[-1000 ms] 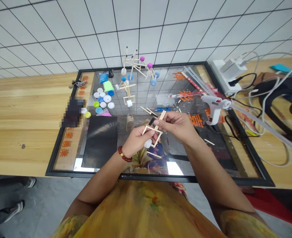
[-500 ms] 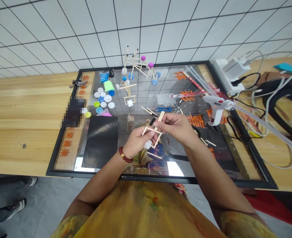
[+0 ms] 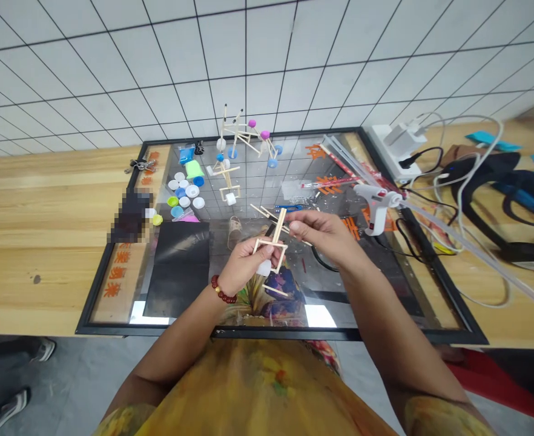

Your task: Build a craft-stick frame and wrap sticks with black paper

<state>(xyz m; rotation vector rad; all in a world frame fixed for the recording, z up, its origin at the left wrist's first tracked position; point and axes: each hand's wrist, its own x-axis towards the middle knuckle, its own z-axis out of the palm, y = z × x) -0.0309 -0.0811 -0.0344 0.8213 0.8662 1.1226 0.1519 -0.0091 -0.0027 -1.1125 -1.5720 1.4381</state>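
One stick frame is pinched in your left hand above the framed glass, your fingers hiding part of it. Your right hand, thumb and forefinger slightly parted, is just beside its two jutting sticks; contact is hard to make out. One glue gun sits rightward; leftward, one dark item is blurred out.

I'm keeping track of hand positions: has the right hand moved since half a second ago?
Yes: judged against the white glue gun, the right hand has shifted rightward, closer to it.
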